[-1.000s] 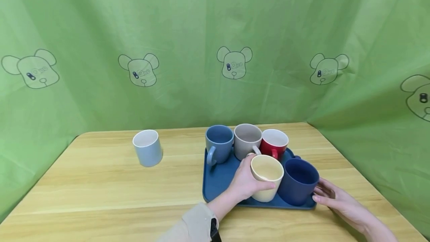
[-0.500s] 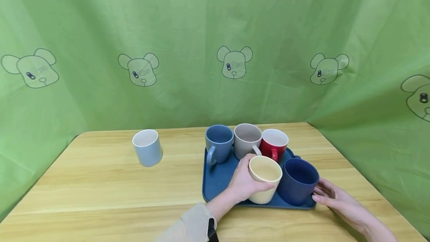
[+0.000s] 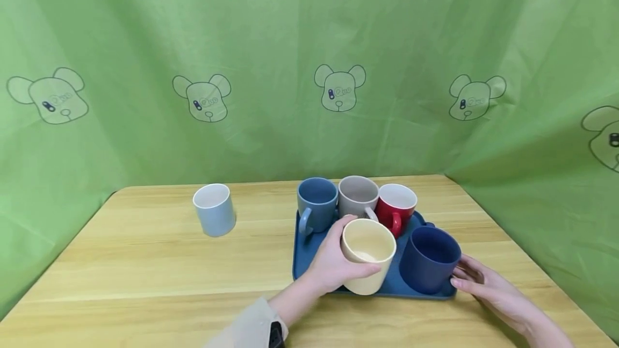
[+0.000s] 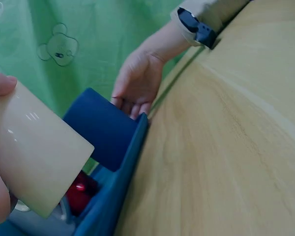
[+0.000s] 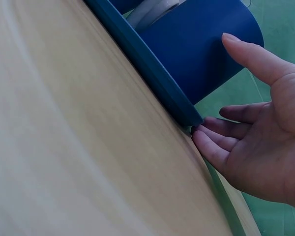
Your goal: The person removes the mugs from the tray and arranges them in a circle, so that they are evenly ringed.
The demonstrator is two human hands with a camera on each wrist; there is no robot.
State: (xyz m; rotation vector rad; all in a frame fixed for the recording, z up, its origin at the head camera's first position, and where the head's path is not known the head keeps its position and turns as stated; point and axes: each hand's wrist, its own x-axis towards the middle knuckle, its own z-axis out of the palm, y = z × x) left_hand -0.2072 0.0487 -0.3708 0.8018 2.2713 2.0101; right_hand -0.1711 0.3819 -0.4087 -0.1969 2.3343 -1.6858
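Note:
My left hand (image 3: 333, 265) grips a cream mug (image 3: 369, 278) by its side, thumb across the front; no handle shows on it. The mug is close over the front of a blue tray (image 3: 302, 256) and leans a little in the head view. To its right on the tray stands a navy mug (image 3: 427, 267), its handle turned to the back. My right hand (image 3: 493, 291) is beside the tray's right front corner with fingers relaxed. In the right wrist view its fingertips (image 5: 199, 132) are right at the tray's edge, and the thumb overlaps the navy mug (image 5: 196, 49).
Along the tray's back stand a blue mug (image 3: 316, 205), a grey mug (image 3: 358, 200) and a red mug (image 3: 394, 214) with a white inside. A light blue cup (image 3: 216, 219) stands apart on the wooden table (image 3: 145, 262). A green curtain (image 3: 271, 122) hangs behind.
My left hand has moved left with the cream mug, opening a gap between it and the navy mug. The right hand has stayed beside the tray.

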